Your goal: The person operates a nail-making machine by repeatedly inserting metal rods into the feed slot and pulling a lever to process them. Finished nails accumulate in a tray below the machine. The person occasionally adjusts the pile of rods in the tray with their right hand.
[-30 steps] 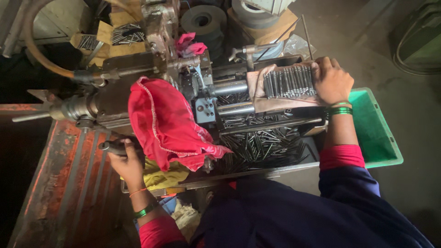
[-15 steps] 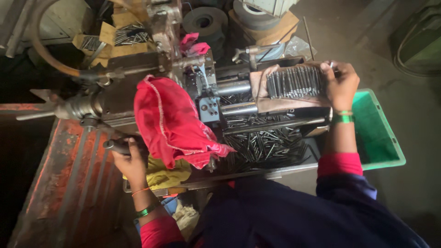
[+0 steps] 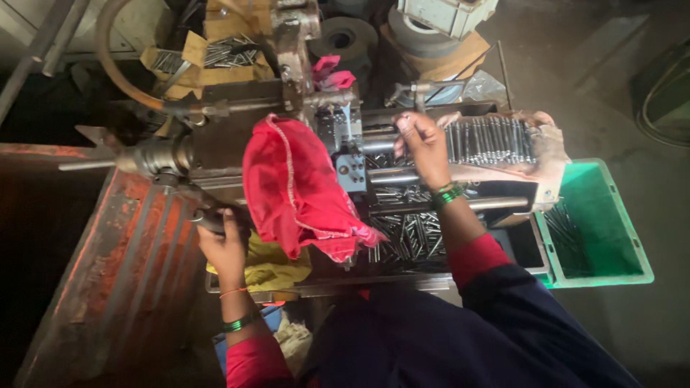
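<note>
My left hand grips a dark lever handle at the front left of a small metal lathe. My right hand is closed over the middle of the machine, its fingertips pinched near the grey tool block; whether a rod is between them I cannot tell. A red cloth hangs over the machine between my hands. To the right of my right hand, a row of metal rods lies on a worn tray.
Loose finished rods fill the pan under the machine. A green plastic crate with some rods stands at the right. A rusty red metal surface lies at left. A yellow cloth sits below the red one.
My right hand has left the row of rods at the right and moved left to the middle of the machine. My left hand stays on the lever.
</note>
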{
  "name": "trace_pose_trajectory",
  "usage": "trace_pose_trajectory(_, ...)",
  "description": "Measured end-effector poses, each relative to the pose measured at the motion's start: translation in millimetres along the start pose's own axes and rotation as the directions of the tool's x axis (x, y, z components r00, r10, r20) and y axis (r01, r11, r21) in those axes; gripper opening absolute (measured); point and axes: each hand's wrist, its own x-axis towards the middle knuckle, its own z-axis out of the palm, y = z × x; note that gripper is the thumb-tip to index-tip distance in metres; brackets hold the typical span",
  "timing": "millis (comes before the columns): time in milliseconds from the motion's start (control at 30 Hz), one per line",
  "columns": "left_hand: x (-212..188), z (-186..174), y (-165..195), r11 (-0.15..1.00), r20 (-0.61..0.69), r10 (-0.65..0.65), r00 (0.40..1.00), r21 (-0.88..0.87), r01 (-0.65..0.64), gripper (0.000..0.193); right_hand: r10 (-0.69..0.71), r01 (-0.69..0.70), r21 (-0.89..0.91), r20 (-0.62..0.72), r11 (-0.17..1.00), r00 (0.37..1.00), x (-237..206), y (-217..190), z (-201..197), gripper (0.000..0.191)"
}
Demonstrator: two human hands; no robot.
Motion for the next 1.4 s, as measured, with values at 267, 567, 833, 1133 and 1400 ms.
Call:
trace_pose_trajectory(267, -3.9, 1.3, 8.9, 0.995, 0.013, -0.103, 0.995, 0.017, 0.103, 0.018, 0.342, -0.250, -0.365, 0.214, 0.897, 0.915, 7.0, 15.3, 0.5, 0.023)
trace_pose_trajectory(567, -3.8, 1.4, 10.7, 0.995, 0.036, -0.103, 0.994, -0.018, 0.103, 0.018, 0.341, -0.242, -0.419, 0.177, 0.875, 0.923, 3.5, 12.3, 2.0, 0.026)
trace_pose_trajectory(833, -2.8, -0.4, 12.5, 0.994, 0.050, -0.108, 0.993, -0.007, 0.109, 0.019, 0.352, -0.268, -0.401, 0.152, 0.876, 0.924, 1.3, 12.4, 1.7, 0.028)
trace_pose_trajectory(1133, -2.1, -1.6, 9.4, 0.997, 0.051, -0.079, 0.996, 0.016, 0.078, 0.020, 0.348, -0.262, -0.418, 0.143, 0.870, 0.927, 1.7, 12.5, 1.2, 0.027)
trace_pose_trajectory(1400, -2.2, -1.8, 8.7, 0.998, 0.050, -0.067, 0.997, 0.020, 0.066, 0.020, 0.332, -0.242, -0.405, 0.168, 0.881, 0.928, 1.8, 10.7, 2.5, 0.028)
